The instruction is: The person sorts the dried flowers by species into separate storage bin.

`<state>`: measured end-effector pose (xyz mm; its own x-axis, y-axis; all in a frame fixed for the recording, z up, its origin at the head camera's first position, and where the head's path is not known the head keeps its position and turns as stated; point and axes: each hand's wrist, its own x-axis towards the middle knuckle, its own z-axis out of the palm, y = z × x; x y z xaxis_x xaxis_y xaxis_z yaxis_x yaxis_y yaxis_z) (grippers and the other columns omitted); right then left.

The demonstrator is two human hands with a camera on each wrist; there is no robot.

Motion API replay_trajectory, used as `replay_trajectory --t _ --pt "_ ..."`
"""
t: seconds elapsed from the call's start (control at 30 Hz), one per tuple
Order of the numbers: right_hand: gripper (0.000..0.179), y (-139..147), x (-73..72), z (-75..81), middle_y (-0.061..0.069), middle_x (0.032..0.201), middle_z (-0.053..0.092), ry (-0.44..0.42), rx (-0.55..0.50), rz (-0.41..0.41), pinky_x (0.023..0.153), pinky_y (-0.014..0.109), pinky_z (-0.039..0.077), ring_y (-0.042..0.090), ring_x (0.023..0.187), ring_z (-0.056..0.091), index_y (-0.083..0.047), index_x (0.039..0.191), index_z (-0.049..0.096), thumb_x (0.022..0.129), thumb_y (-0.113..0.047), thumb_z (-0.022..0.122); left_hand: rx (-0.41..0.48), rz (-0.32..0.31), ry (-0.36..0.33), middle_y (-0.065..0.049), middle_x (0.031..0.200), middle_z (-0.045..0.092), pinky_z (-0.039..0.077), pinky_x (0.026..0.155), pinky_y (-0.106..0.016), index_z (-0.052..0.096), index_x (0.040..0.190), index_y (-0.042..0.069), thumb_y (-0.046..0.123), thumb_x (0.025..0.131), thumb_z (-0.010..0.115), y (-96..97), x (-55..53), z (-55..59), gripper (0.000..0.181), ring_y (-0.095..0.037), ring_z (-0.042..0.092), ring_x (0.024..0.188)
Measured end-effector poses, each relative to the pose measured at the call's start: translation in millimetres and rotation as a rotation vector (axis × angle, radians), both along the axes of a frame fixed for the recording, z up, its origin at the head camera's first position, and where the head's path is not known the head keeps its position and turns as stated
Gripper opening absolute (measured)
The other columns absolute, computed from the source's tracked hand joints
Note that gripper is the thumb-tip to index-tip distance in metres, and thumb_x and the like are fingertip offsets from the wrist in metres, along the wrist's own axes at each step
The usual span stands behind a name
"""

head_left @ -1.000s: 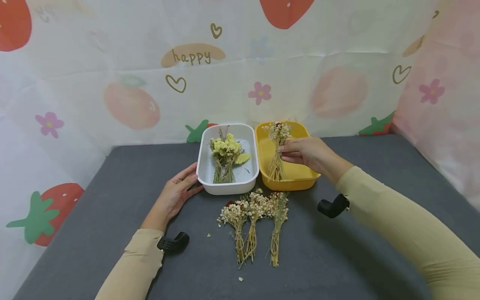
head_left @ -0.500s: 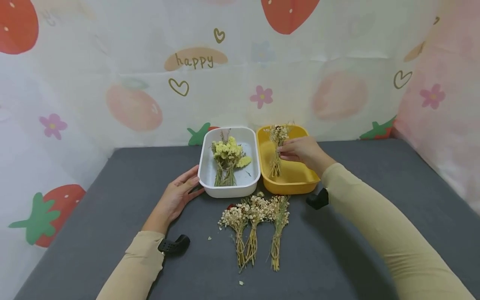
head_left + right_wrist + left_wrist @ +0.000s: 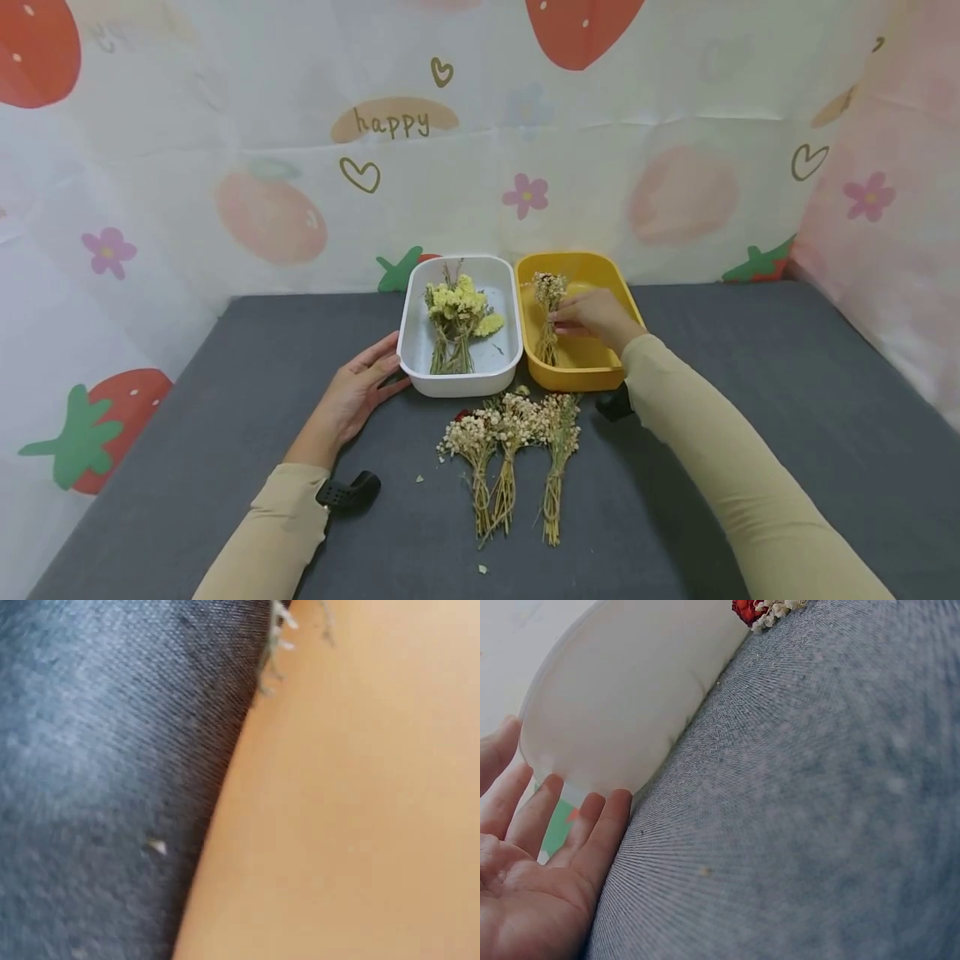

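In the head view, my right hand (image 3: 595, 318) pinches a small bunch of white dried flowers (image 3: 550, 292) by its stems. It holds the bunch inside the left part of the yellow tub (image 3: 592, 379), heads toward the back. My left hand (image 3: 352, 400) touches the left wall of the white tub (image 3: 465, 386) with extended fingers, seen closer in the left wrist view against the pale wall (image 3: 622, 697). Bunches of yellow dried flowers (image 3: 457, 304) lie in the white tub. The right wrist view shows mostly a close yellow-orange wall (image 3: 337, 810); no hand is visible there.
Three tied bunches of white dried flowers (image 3: 513, 417) lie on the dark grey cloth (image 3: 405, 542) in front of the tubs. Small bits (image 3: 483, 569) are scattered nearby. A printed curtain (image 3: 465, 167) stands behind the two adjoining tubs.
My right hand has moved slightly left and down with the dried flower bunch, lowering it into the yellow tub. My left hand stays at the white tub. The head view has shifted slightly.
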<state>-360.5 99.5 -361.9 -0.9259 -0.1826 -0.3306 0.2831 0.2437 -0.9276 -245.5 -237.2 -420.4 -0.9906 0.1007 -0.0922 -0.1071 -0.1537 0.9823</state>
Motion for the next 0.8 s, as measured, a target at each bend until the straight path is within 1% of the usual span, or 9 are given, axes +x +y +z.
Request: replay_trajectory --t 0.1,0.2,0.33,0.43,0.53,0.63,0.8 --pt "0.030 -0.6 -1.4 -4.9 -0.002 0.076 0.067 -0.007 -0.007 0.008 0.070 0.021 0.062 0.007 0.063 0.067 0.012 0.122 0.061 0.094 0.001 0.064 0.004 0.005 -0.004 -0.006 0.164 0.029 0.037 0.119 -0.051 0.030 0.157 0.011 0.012 0.106 0.049 0.9 -0.1 0.1 0.055 -0.026 0.030 0.150" --pt "0.031 -1.1 -1.9 -8.2 -0.001 0.076 0.068 -0.020 -0.004 0.011 0.066 0.020 0.062 0.007 0.062 0.067 0.013 0.122 0.061 0.093 0.002 0.065 0.005 0.011 -0.008 -0.006 0.164 0.029 0.037 0.119 -0.051 0.030 0.157 0.010 0.011 0.106 0.048 1.1 0.1 -0.1 0.054 -0.026 0.031 0.150" --pt "0.034 -1.6 -3.4 -12.6 0.000 0.077 0.067 -0.044 -0.004 -0.023 0.065 0.021 0.062 0.008 0.062 0.068 0.011 0.126 0.060 0.093 0.002 0.066 -0.002 0.015 -0.013 -0.006 0.164 0.029 0.037 0.119 -0.051 0.030 0.157 0.010 0.012 0.106 0.048 1.1 0.9 -0.7 0.055 -0.026 0.030 0.150" --pt "0.037 -2.6 -5.5 -15.4 0.000 0.078 0.067 -0.066 -0.024 -0.047 0.066 0.022 0.062 0.009 0.062 0.068 0.011 0.128 0.059 0.093 0.002 0.066 -0.006 0.015 -0.011 -0.006 0.164 0.029 0.037 0.119 -0.051 0.030 0.157 0.011 0.013 0.105 0.049 1.0 1.0 -1.1 0.055 -0.026 0.031 0.149" --pt "0.039 -4.7 -6.9 -17.2 -0.001 0.077 0.067 -0.072 -0.049 -0.047 0.067 0.023 0.063 0.009 0.062 0.068 0.011 0.130 0.057 0.093 0.003 0.066 -0.007 0.016 -0.007 -0.006 0.164 0.029 0.037 0.119 -0.051 0.030 0.157 0.011 0.015 0.105 0.051 0.7 0.5 -1.0 0.057 -0.026 0.032 0.149" --pt "0.040 -6.3 -7.1 -17.8 -0.002 0.074 0.068 -0.061 -0.051 -0.035 0.066 0.023 0.063 0.009 0.061 0.068 0.013 0.131 0.056 0.093 0.004 0.064 -0.007 0.021 -0.004 -0.006 0.164 0.029 0.037 0.119 -0.051 0.030 0.157 0.011 0.016 0.105 0.052 0.1 0.0 -0.8 0.057 -0.026 0.033 0.148" --pt "0.033 -4.1 -7.7 -18.8 -0.003 0.069 0.066 -0.047 -0.008 -0.030 0.064 0.022 0.062 0.008 0.060 0.067 0.013 0.125 0.060 0.093 0.004 0.064 -0.009 0.019 -0.003 -0.006 0.164 0.029 0.037 0.119 -0.051 0.030 0.157 0.011 0.015 0.105 0.051 1.7 -0.5 -0.6 0.056 -0.026 0.034 0.148"
